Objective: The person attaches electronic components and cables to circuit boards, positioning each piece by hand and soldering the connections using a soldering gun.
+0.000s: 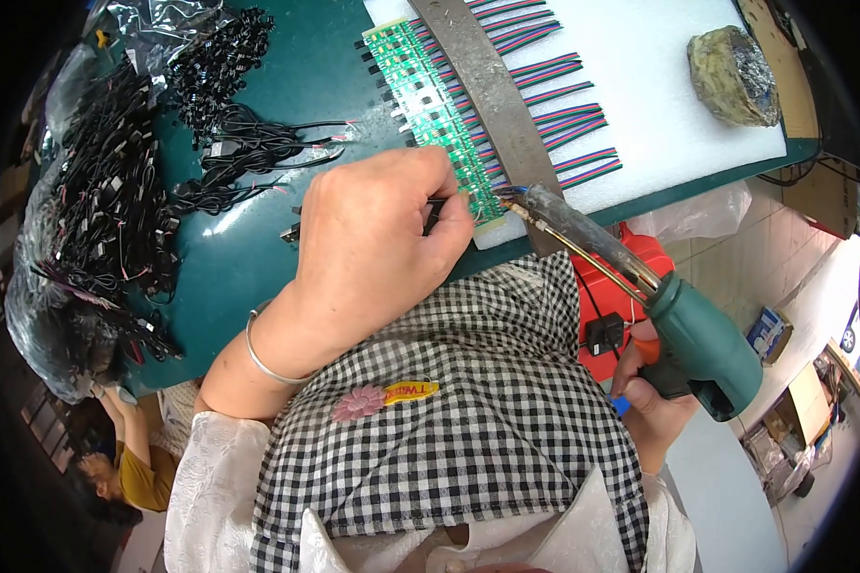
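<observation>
My left hand (377,220) is closed in a pinch at the near end of a row of green circuit boards (430,110). Between its fingers part of a black cable (436,212) shows; the fingers hide most of it. My right hand (655,406) grips the handle of a green soldering gun (702,344). Its thin brass-coloured tube and dark barrel slant up to the left, and the tip is at the nearest board, close to my left fingertips. Flat striped ribbon wires (569,119) run rightward from the boards, under a grey metal bar (483,81).
A white foam sheet (659,67) lies under the boards, with a rough brown lump (733,76) on it. Left on the green table (229,286) are bundled black cables (115,191) in plastic and a heap of small black parts (220,67). Another person (143,468) sits lower left.
</observation>
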Demonstrator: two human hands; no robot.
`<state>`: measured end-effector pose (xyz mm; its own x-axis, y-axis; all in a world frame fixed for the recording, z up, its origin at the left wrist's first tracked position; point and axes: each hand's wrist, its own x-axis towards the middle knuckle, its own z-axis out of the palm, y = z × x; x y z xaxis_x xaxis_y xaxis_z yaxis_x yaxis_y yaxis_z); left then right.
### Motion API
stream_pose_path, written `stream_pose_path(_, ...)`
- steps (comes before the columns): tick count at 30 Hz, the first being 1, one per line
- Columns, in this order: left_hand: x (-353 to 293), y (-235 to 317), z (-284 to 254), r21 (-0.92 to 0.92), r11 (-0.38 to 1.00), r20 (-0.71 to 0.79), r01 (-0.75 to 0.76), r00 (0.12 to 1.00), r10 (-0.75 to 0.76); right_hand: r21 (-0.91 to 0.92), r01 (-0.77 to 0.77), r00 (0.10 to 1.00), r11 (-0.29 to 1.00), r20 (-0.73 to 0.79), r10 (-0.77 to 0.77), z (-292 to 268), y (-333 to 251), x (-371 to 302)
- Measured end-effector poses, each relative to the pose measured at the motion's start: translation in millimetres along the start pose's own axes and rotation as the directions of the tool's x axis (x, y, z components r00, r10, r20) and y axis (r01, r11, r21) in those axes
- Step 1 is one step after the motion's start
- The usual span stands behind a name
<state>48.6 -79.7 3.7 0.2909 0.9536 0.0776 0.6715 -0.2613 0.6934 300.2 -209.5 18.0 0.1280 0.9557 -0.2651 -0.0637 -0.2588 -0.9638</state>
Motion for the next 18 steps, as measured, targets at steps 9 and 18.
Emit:
stream_pose_path(9, 0.2, -2.0, 2.2, 0.004, 1.000, -0.033, -0.018, 0.999, 0.018, 0.060, -0.088, 0.995, 0.994, 0.050, 0.085, -0.7, 0.5, 1.5)
stream_pose_path(18, 5.7, 1.8, -4.2, 0.087, 0.996, 0.065, -0.005, 0.998, -0.001, -0.022, -0.030, 0.997, 0.999, -0.076, 0.028, 16.9, -1.3, 2.8)
